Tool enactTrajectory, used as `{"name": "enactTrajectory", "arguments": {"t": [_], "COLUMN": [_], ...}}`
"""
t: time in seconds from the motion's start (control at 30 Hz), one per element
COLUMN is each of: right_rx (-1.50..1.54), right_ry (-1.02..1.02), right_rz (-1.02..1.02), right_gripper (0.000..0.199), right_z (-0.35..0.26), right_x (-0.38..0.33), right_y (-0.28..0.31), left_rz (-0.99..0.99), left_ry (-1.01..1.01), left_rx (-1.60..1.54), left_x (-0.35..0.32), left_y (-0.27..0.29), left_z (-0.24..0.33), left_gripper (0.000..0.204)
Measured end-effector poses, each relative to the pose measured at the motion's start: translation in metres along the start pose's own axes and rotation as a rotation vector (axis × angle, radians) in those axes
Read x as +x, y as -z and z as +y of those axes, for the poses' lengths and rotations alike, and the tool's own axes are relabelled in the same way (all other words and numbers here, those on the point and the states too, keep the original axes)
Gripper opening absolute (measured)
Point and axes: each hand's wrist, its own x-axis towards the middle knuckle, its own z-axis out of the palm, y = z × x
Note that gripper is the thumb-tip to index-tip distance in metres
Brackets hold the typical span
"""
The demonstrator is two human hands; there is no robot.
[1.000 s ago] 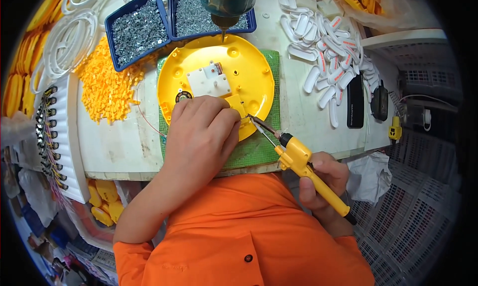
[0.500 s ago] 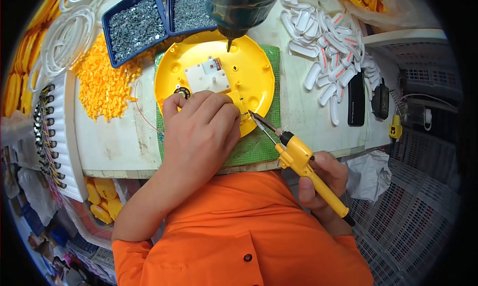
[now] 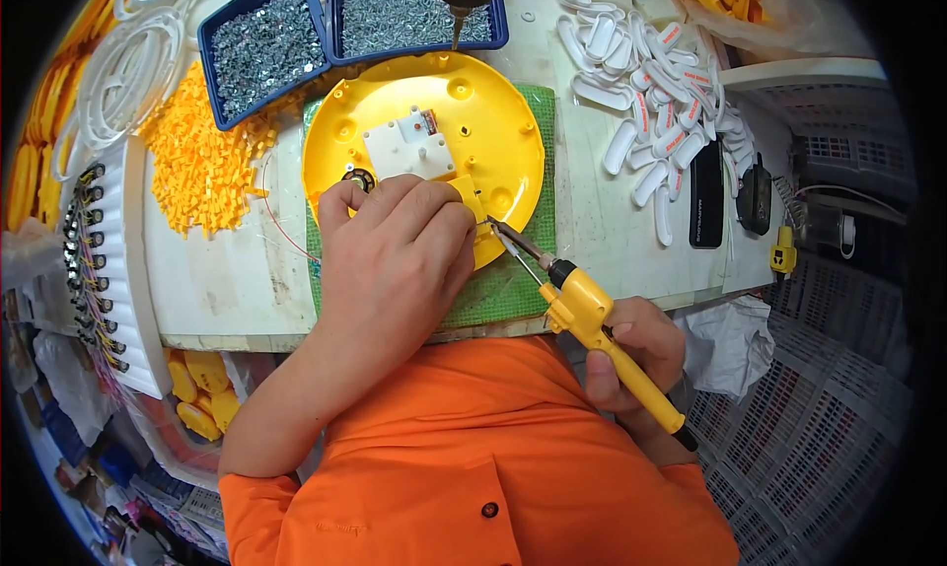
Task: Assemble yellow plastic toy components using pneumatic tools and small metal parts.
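Observation:
A round yellow plastic shell lies on a green mat at the bench's front edge, with a white circuit part inside it. My left hand rests on the shell's near rim, fingers pressing a small yellow piece there. My right hand grips a yellow soldering iron by its handle. The iron's metal tip touches the shell right beside my left fingertips.
Two blue trays of small metal screws stand at the back, a hanging screwdriver bit above them. A heap of yellow clips lies left, white rings beyond. White oval parts and a black device lie right.
The hands and the iron stay in place on the shell's rim. The view has tilted, so the hanging screwdriver has slid toward the top edge.

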Motion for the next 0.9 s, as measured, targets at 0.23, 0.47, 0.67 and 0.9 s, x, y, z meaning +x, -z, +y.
{"name": "enactTrajectory", "arguments": {"t": [0.23,0.47,0.67,0.9], "right_rx": [0.115,0.116,0.106,0.032], "right_ry": [-0.085,-0.093,-0.086,-0.131], "right_rz": [0.111,0.106,0.100,0.162], "right_gripper": [0.049,0.050,0.051,0.059], "right_z": [0.001,0.002,0.002,0.003], "right_x": [-0.011,-0.005,-0.004,-0.009], "right_y": [0.000,0.003,0.003,0.001], "left_rz": [0.013,0.020,0.013,-0.054], "left_ry": [-0.006,-0.010,-0.006,-0.001], "left_rx": [0.003,0.013,0.013,-0.047], "left_x": [0.001,0.001,0.000,0.002], "left_y": [0.000,-0.001,-0.001,0.020], "left_z": [0.000,0.000,0.000,-0.003], "left_gripper": [0.014,0.013,0.013,0.018]}}
